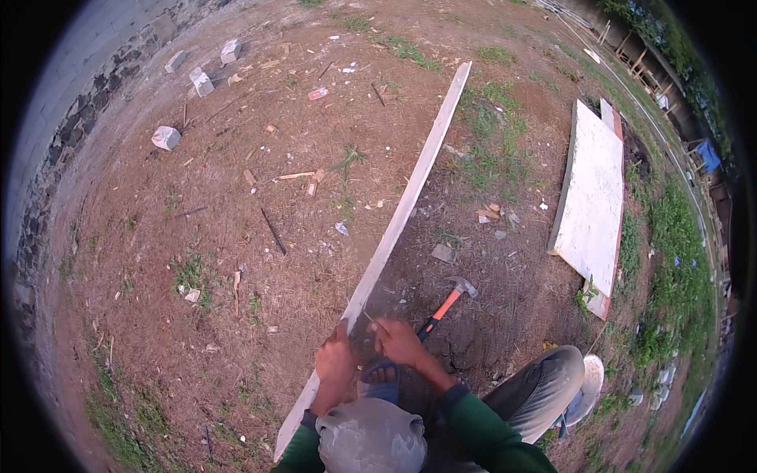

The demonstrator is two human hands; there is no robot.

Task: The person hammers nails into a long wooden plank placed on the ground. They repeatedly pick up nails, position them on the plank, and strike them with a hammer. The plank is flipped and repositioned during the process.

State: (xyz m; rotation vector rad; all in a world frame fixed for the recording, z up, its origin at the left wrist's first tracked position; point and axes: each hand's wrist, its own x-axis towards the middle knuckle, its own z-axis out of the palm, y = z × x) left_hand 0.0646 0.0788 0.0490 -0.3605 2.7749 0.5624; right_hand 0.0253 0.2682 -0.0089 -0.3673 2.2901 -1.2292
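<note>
The person crouches on bare, straw-littered ground (197, 236) over a long pale wooden plank (410, 197). The plank lies flat and runs diagonally from near the person's knees at the lower edge of the view up toward the far grassy patch.

The left hand (334, 363) rests on the near portion of the plank with the fingers curled over its left edge, pressing it down. The right hand (398, 343) sits just beside it on the right edge of the plank, fingers pinched together on a thin, small object (369, 318) that stands on the board. It is too small to identify with certainty; it may be a nail or a marking tool.

A claw hammer with an orange handle (445, 303) lies on the soil just right of the right hand, head pointing away from the person. It is not gripped. A sandalled foot (380, 378) stands between the forearms, beside the plank.

Judged from these positions, the step in hand is locating or setting a point on the near part of the plank while the left hand steadies it. The next move appears to call for keeping the plank pinned and the small object upright, and for the hammer to be picked up from the ground on the right.

A white panel (591, 197) lies well apart to the right, and grey stone blocks (201, 79) lie at the far left.
</note>
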